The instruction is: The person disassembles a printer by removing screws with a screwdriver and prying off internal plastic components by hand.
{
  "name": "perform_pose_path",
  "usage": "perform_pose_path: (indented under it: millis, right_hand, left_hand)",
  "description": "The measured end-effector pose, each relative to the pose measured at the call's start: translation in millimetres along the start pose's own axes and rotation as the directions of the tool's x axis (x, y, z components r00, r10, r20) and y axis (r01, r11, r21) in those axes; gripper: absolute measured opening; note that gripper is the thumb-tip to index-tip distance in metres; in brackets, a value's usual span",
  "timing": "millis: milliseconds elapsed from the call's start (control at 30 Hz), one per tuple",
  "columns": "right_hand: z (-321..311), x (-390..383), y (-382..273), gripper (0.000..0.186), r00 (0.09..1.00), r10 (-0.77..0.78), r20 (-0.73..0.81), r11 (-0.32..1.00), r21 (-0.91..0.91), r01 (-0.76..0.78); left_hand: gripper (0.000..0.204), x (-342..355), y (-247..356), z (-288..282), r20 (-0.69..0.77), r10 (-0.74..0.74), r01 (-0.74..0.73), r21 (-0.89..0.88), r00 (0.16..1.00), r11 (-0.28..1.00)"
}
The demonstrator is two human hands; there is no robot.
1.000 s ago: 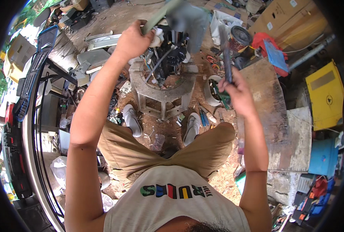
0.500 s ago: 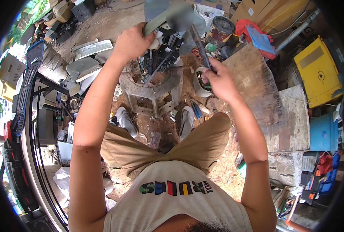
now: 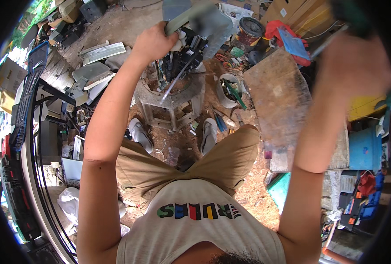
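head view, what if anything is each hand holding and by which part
Left hand: grey-green strip, by its lower-left end. Right hand: too blurred to tell.

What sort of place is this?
It looks like a cluttered repair or salvage workspace, though I can't be sure which. Dark machine parts sit on a worn stand, a blue-handled tool lies on the littered floor.

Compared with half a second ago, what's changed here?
The right hand has swung up and to the right, away from the grey-green piece; it is too blurred to tell whether it still grips the dark tool. The left hand still holds the grey-green piece; ring-shaped stand and pale bucket stayed put.
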State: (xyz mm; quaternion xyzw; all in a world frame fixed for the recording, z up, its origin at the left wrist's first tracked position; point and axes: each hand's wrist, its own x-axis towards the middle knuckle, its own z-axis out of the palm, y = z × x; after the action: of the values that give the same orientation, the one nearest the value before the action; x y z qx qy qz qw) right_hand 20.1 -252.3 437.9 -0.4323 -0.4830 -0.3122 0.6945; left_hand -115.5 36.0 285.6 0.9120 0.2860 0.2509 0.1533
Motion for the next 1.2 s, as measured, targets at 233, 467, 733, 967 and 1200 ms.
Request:
perform_pose_path:
  millis: [233,467,733,967,1200]
  right_hand:
    - [-6,-228,42,0.023,0.198,0.972,0.129,0.234,-0.405,-0.884]
    - [-27,-130,57,0.027,0.509,0.823,0.253,0.567,-0.298,-0.768]
    - [66,-151,131,0.086,0.424,0.799,0.426,0.592,-0.682,-0.431]
    - [110,-144,155,0.099,0.498,0.690,0.526,0.662,-0.737,-0.138]
    - [136,-119,154,0.064,0.382,0.757,0.530,0.629,-0.749,-0.208]
  left_hand:
    - [0.052,-1,-6,6,-0.019,0.010,-0.009,0.014,1.000,1.000]
    - [0.056,0,-7,12,0.017,0.022,-0.023,0.057,1.000,0.998]
    - [0.059,2,-7,11,0.042,0.011,-0.015,0.107,0.999,0.994]
    - [0.072,21,-36,7,-0.108,0.082,-0.072,0.100,0.991,0.992]
    - [0.106,41,32,-18,0.232,-0.037,-0.067,0.425,0.972,0.903]
